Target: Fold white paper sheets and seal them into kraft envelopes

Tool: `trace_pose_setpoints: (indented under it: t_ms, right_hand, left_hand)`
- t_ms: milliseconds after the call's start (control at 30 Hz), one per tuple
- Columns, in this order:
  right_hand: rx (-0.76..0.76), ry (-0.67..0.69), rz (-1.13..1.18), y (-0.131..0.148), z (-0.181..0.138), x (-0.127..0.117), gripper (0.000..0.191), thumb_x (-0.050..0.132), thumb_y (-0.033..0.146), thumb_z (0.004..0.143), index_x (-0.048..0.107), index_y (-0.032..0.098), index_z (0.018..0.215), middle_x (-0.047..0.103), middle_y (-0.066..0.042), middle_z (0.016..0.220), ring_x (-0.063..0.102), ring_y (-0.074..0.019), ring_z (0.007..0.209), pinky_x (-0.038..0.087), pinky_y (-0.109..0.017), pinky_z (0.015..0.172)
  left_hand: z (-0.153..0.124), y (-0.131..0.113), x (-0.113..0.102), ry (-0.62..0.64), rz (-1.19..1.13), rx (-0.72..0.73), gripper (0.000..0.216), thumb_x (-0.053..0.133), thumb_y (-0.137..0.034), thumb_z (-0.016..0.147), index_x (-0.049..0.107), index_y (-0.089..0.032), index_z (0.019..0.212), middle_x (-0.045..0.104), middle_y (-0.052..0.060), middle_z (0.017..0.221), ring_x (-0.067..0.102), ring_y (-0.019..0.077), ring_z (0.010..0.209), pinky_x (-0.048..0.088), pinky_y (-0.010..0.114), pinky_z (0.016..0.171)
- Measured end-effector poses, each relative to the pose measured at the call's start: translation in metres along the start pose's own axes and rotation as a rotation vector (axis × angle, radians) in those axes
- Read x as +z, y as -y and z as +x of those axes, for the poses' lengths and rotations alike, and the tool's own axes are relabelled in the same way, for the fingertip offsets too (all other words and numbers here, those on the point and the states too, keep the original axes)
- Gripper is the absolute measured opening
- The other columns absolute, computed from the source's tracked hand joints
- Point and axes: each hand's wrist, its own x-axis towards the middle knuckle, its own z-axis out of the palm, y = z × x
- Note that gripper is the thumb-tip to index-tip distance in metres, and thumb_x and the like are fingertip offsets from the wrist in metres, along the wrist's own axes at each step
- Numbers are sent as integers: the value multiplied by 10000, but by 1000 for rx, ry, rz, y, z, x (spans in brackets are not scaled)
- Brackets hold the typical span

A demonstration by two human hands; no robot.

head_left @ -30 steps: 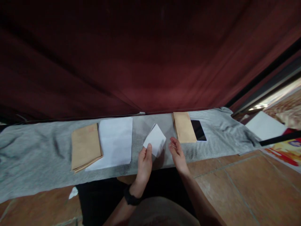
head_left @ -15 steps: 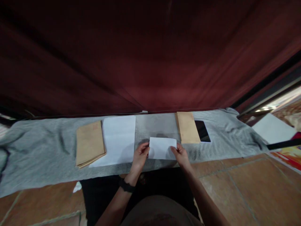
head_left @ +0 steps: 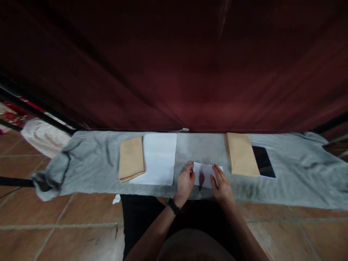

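A small folded sheet of white paper (head_left: 202,174) lies low over the grey cloth in front of me. My left hand (head_left: 185,184), with a dark band on its wrist, has curled fingers closed at the paper's left edge. Across the right part of the same paper, my right hand (head_left: 223,185) rests with fingers stretched out and thumb apart. The paper's top right corner shows beyond those fingers. Left of my hands are larger white sheets (head_left: 160,159), partly beneath a stack of brown envelopes (head_left: 131,156).
More brown envelopes (head_left: 243,154) lie to the right, partly over a dark-screened phone or tablet (head_left: 263,161). Grey cloth (head_left: 94,161) covers the long narrow surface. A dark red curtain-like sheet (head_left: 185,90) rises behind it. A white scrap (head_left: 116,199) is on the tiled floor.
The view has shifted left, so things appear farther right. The paper sits lower and flatter. My right hand has gone from pinching its right edge to lying across it with fingers extended.
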Motion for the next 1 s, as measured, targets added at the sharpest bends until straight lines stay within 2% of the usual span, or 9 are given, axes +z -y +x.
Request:
trace_pose_setpoints:
  t_ms: [133,300,367,433,567,700,867,933,1000]
  right_hand:
    - [-164,110,-137,19,-13,22,505,383,329,1043,408,178,1524,441,-143,1560,444,-273,1419,378,-486,1164]
    - [-181,93,-355,26,-22,31,531,423,322,1036,385,183,1547,388,-147,1592,419,-319,1433,308,-529,1182]
    - [-193,87,-388,24,-23,30,570,417,289,1028,312,193,1580,375,-138,1599,416,-322,1434,301,-535,1182]
    - [-209,81,-401,23,-24,29,630,389,218,1011,197,189,1611,373,-129,1602,413,-312,1436,298,-529,1185]
    - [-244,105,-397,22,-25,25,702,366,175,983,78,208,1623,328,-101,1628,395,-293,1449,298,-504,1191]
    - [-257,93,-420,16,-27,18,658,349,177,999,135,179,1620,315,-135,1628,374,-307,1461,315,-513,1178]
    - [-351,95,-471,-1,-32,5,523,400,165,1003,428,219,1522,347,-125,1614,323,-352,1484,310,-571,1163]
    - [-336,94,-467,-4,-32,3,491,407,189,1008,472,215,1494,350,-132,1610,335,-359,1478,319,-581,1153]
    - [-265,78,-439,-2,-32,2,498,395,248,1022,443,170,1512,350,-167,1603,367,-360,1461,333,-579,1146]
  left_hand:
    - [-5,-1,-1,-2,125,43,358,534,-88,911,636,-195,1237,762,63,1012,722,198,847,559,315,788]
    - [-13,-2,2,-81,318,193,345,464,-98,949,622,-178,1245,733,90,1107,699,234,1016,555,384,932]
    - [-17,-5,8,-112,373,335,348,445,-171,990,586,-177,1308,676,108,1266,622,250,1204,494,421,1053]
    - [-21,-7,16,-79,396,473,410,457,-311,1017,518,-171,1397,571,114,1439,497,257,1368,413,435,1148]
    - [-23,-4,28,-4,468,528,638,406,-531,1018,381,-126,1511,387,140,1595,320,256,1496,317,435,1216]
    - [-26,8,28,20,554,534,699,342,-550,1029,274,-101,1561,278,144,1643,211,234,1536,259,423,1241]
    - [-34,17,16,57,555,513,661,403,-485,1023,306,-93,1546,295,143,1636,219,229,1533,267,411,1242]
    - [-31,21,-1,84,486,541,607,442,-475,1012,387,-131,1509,372,127,1605,286,220,1512,305,399,1228]
    - [-22,33,-32,6,414,515,557,482,-449,999,425,-185,1486,436,104,1572,343,223,1486,334,425,1216]
